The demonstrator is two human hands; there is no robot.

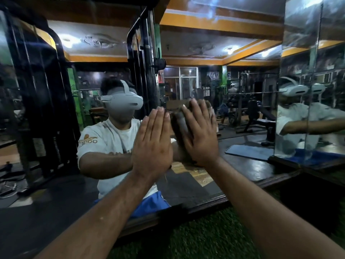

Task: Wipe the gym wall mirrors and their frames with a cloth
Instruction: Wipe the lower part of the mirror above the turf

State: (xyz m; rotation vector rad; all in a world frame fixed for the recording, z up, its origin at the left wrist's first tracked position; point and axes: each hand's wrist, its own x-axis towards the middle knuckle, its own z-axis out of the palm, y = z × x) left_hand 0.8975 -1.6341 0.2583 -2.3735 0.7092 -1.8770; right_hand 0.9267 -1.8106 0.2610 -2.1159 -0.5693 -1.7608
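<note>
- Left hand (152,144) lies flat on the wall mirror (233,113), fingers straight and together, its grip holding nothing.
- Right hand (200,135) presses a dark cloth (180,122) against the glass with straight fingers; the cloth shows blurred, between the two hands.
- The dark wooden frame (211,203) runs below both forearms.

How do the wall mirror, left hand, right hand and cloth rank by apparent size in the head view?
1. wall mirror
2. left hand and right hand, alike
3. cloth, mostly hidden
</note>
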